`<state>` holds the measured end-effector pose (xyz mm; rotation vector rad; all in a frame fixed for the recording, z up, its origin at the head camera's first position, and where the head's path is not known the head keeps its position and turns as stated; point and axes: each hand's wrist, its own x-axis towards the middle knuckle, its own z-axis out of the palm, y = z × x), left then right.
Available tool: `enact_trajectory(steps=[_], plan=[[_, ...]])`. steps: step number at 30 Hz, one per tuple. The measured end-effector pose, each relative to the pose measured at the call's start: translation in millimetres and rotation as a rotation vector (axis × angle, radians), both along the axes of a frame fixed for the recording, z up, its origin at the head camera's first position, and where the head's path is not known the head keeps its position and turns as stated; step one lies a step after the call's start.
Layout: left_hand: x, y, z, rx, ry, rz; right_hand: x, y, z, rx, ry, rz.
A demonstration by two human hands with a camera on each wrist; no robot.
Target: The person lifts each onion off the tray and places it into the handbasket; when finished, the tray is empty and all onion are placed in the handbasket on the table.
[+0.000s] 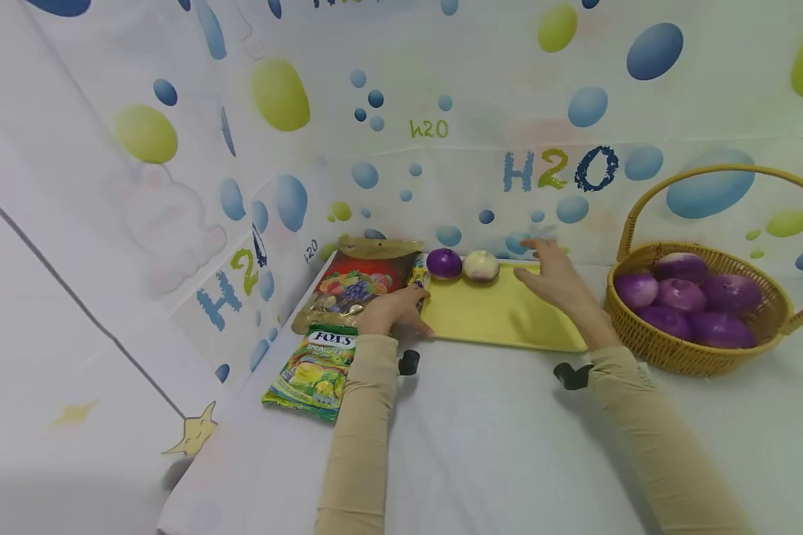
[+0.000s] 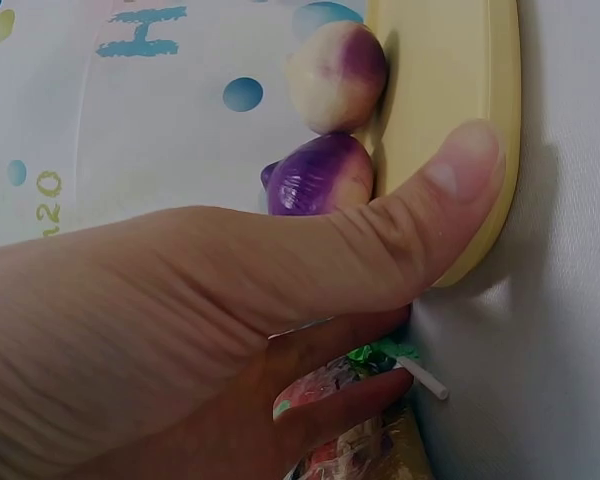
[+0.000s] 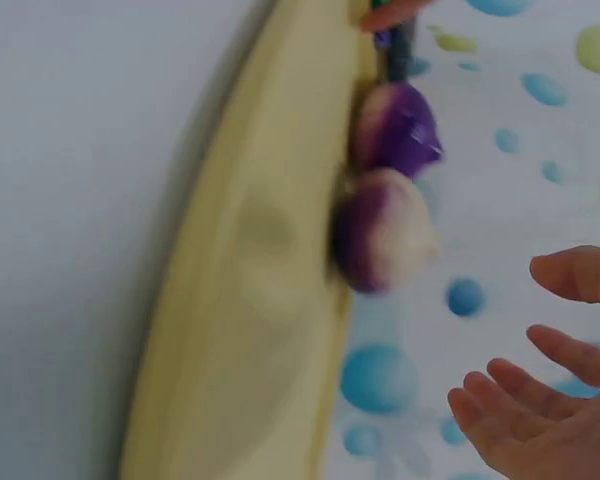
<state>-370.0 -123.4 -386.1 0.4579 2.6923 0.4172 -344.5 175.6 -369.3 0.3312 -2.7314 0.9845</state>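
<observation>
A yellow tray [image 1: 495,316] lies on the white table, with a purple onion [image 1: 444,264] and a whitish onion [image 1: 481,265] side by side at its far left edge. My left hand [image 1: 389,312] is at the tray's left end. In the left wrist view its thumb overlaps the tray corner, while the other fingers are beside a white stick [image 2: 427,380] with a green wrapper. My right hand [image 1: 557,282] hovers over the tray's right part, fingers spread and holding nothing. In the right wrist view, thumb and fingers stand apart from both onions.
A wicker basket [image 1: 696,362] of several purple onions stands at the right, its tall handle arching up. Left of the tray lie a brown fruit-print bag [image 1: 368,279] and a green FOX'S candy bag [image 1: 314,375]. Behind them hangs a dotted cloth [image 1: 482,163].
</observation>
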Motion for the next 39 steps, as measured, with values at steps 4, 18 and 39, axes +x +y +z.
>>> enact_trajectory(steps=[4,18,39], plan=[[-1.1,0.4,1.5,0.003,-0.002,0.01,-33.9,-29.8,-20.9,-0.03,-0.095,0.029],[-4.8,10.2,-7.3,0.001,-0.014,-0.039,-55.6,-44.6,-37.2,-0.054,-0.12,-0.057],[-6.1,-0.8,-7.7,0.03,-0.019,-0.025,60.9,111.6,54.1,-0.194,-0.045,-0.34]])
